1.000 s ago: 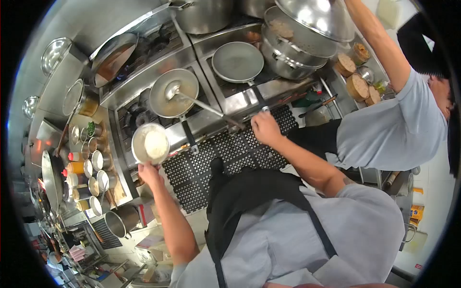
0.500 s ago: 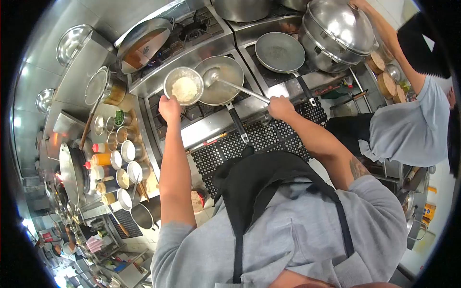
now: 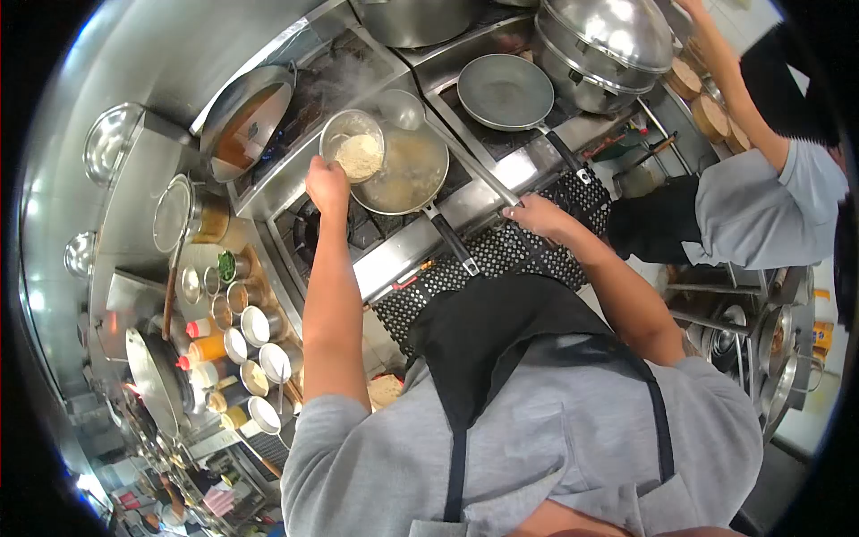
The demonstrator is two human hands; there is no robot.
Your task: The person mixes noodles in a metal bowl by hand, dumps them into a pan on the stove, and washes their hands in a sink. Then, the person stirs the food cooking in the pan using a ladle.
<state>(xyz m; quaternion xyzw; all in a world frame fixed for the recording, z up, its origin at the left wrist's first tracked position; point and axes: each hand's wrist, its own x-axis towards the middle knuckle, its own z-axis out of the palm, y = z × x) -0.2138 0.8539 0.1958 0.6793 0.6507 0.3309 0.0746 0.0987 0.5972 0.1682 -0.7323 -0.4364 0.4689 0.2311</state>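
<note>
1. One round, thin-walled metal bowl (image 3: 341,130), and the left hand (image 3: 327,185) had it, fingers closed on the near side! It hung over the left edge of the pan (image 3: 443,161), seemingly tipped that way, a pale, lumpy mass (image 3: 361,157) bunched low and right; whether metal met metal, I couldn't tell.
2. Across came the ladle (image 3: 399,109), the right hand (image 3: 541,217) wrapped around its long, slim handle! That axis slanted away and leftward, past the pan's far-right side, to a broad, rounded head just beside the bowl. From the right hand, the bowl lay left and farther off; the left hand was clearly nearer.
3. Below, cloudy, pale-brown liquid (image 3: 404,170) filled the shallow pan, its black handle (image 3: 450,239) pointing toward the person.
4. Farther right: a smooth grey frying pan (image 3: 506,92), a shiny domed pot (image 3: 617,36), and a co-worker's arm (image 3: 729,76) stretched alongside!
</note>
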